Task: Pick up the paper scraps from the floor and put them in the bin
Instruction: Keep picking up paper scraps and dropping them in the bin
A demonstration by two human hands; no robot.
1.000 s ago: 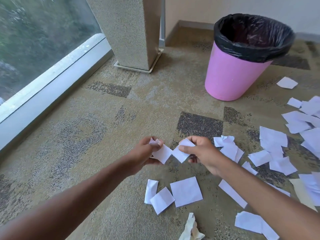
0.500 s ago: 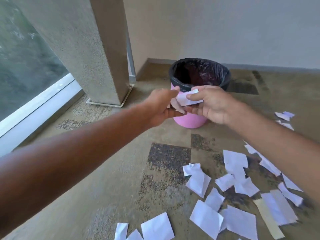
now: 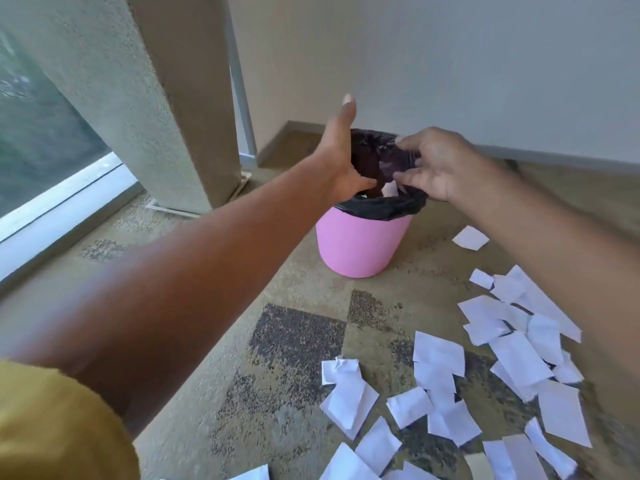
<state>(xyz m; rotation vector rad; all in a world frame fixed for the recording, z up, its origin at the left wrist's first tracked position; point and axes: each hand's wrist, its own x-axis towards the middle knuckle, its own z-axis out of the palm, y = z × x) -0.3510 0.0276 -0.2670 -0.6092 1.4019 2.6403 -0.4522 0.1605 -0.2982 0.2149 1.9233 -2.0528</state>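
Hands: I see both stretched out over the mouth of the bin (image 3: pixel 360 247).
Left hand (image 3: pixel 341 161): open and spread, thumb up, palm turned toward the bin's mouth; I see nothing in it.
Right hand (image 3: pixel 438 168): palm down over the right side of the rim, fingers (image 3: pixel 407 176) loosely curled with gaps between them, pinching nothing that I can make out.
Bin: pink, upright on the carpet (image 3: pixel 194 341) close to the wall (image 3: pixel 450 64), lined with a black bag (image 3: pixel 388 206) folded over its rim.
Inside the bin: I can see a pale bit of paper (image 3: pixel 389 190) between the two hands, low in the bag.
Paper scraps (image 3: pixel 502 358): many white pieces lie scattered on the carpet toward its near right side, overlapping one another; one lone scrap (image 3: pixel 470 238) sits just right of the bin.
Pillar (image 3: pixel 138 98): stands left of the bin, next to the window (image 3: pixel 34 133).
Sleeve (image 3: pixel 52 427): mustard yellow, at my lower left corner.
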